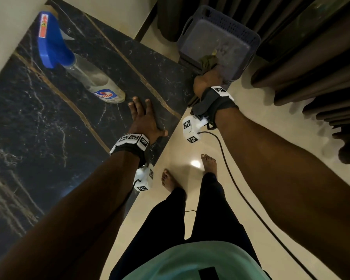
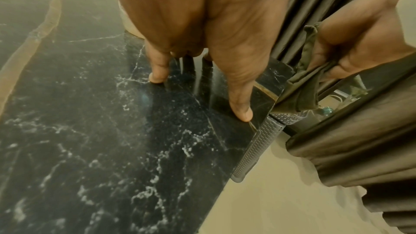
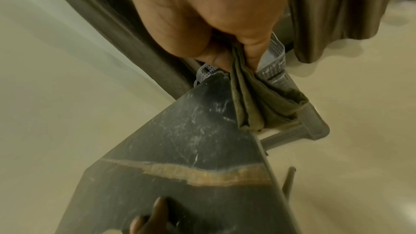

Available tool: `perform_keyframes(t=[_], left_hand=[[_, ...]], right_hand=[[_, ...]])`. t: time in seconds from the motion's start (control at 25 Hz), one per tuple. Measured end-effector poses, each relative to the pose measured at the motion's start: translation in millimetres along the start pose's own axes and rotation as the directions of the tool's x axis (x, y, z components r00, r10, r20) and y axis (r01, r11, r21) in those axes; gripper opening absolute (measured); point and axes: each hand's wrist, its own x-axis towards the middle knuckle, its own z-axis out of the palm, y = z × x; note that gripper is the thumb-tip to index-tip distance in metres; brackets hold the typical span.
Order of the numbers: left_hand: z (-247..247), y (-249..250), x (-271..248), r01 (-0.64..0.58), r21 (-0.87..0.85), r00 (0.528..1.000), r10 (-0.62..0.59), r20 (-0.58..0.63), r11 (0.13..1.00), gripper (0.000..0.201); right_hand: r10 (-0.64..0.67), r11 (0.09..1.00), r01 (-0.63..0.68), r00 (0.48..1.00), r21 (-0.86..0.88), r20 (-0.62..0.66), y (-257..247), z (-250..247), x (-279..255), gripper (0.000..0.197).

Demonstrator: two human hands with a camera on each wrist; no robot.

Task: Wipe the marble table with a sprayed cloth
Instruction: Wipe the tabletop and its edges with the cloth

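The black marble table [image 1: 49,122] with tan veins fills the left of the head view. My left hand [image 1: 144,118] lies flat on it near its right edge, fingers straight [image 2: 241,111]. My right hand [image 1: 207,78] grips an olive cloth [image 1: 208,61] past the table's far corner, above a grey basket. In the right wrist view the cloth [image 3: 258,100] hangs bunched from my fingers [image 3: 252,52] beside the table corner [image 3: 191,131]. The left wrist view also shows the cloth [image 2: 301,84]. A spray bottle [image 1: 79,65] with a blue trigger head stands on the table, left of my left hand.
A grey perforated plastic basket [image 1: 230,27] sits on the cream floor [image 1: 291,126] beyond the table corner. Dark brown curtains [image 1: 311,57] hang at the right and back. A black cable [image 1: 230,168] trails across the floor near my bare feet [image 1: 209,164].
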Motion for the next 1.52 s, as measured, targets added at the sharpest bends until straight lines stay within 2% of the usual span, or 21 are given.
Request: perform_keyframes(t=[0.2,0.36,0.56,0.84,1.0,1.12,1.28,1.52], left_hand=[[-1,0,-1,-0.015,0.003,1.000,0.015,0.004,1.000,0.133],[2,-2,1,-0.018,0.021,1.000,0.018,-0.001,1.000,0.132],[2,-2,2,-0.016,0.017,1.000,0.016,-0.001,1.000,0.132],[4,-2,2,-0.017,0.013,1.000,0.018,-0.019,1.000,0.134],[10,-9,-14,-0.088,0.042,0.995,0.090,-0.041,0.995,0.115],[21,-27,-42,-0.130,0.071,0.991,0.133,-0.032,0.989,0.105],[26,-63,-72,-0.119,0.149,0.993,0.116,0.032,0.982,0.107],[37,-102,-81,-0.201,0.273,0.977,0.175,0.118,0.941,0.111]], right_hand=[[0.092,0.991,-0.096,0.995,0.089,0.049,7,17,-21,0.045],[0.095,0.989,-0.100,0.994,0.108,0.051,1,9,-11,0.048],[0.104,0.988,-0.111,0.993,0.110,0.063,13,22,-25,0.044],[0.132,0.954,-0.142,0.990,0.266,0.054,22,16,-21,0.042],[0.152,0.947,-0.162,0.987,0.278,0.058,28,16,-28,0.037],[0.162,0.940,-0.180,0.983,0.288,0.083,27,14,-28,0.042],[0.147,0.935,-0.172,0.984,0.309,0.104,20,15,-37,0.044],[0.132,0.939,-0.136,0.991,0.315,0.034,22,42,-76,0.043]])
